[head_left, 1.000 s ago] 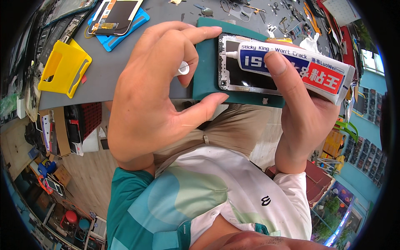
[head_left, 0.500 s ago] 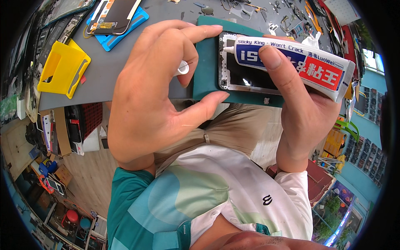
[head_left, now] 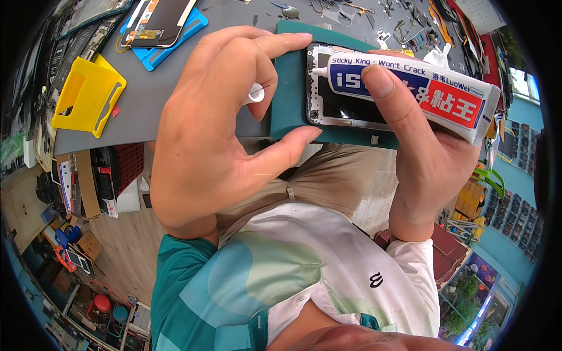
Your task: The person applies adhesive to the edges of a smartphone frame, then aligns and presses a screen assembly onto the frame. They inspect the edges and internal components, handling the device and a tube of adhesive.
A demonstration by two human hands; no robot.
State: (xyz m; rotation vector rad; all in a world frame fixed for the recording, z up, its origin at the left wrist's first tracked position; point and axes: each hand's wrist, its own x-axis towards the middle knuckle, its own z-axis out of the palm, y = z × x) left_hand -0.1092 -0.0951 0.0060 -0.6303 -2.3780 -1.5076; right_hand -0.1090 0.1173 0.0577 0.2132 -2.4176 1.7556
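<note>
My left hand (head_left: 213, 134) is curled around a small white cap (head_left: 254, 93), held among the bent fingers, while its forefinger and thumb reach to the left side of a green mat (head_left: 287, 76). A phone frame with a black centre and silver border (head_left: 345, 111) lies on that mat. My right hand (head_left: 421, 158) grips a white, blue and red glue tube (head_left: 451, 105) horizontally over the phone, thumb pressed on top. The tube's nozzle points left, at the frame's left edge; whether it touches is unclear. The tube hides much of the phone, and my right fingers are mostly hidden beneath it.
A yellow plastic holder (head_left: 85, 96) and a blue one (head_left: 155, 55) carrying a phone screen (head_left: 167, 17) sit at the left. Small metal parts and tools (head_left: 404, 32) are scattered at the back right. Stacked dark devices (head_left: 47, 70) crowd the far left edge.
The glue tube in my right hand has shifted slightly up and left along the frame's left edge. My left hand has stayed almost still with the cap.
</note>
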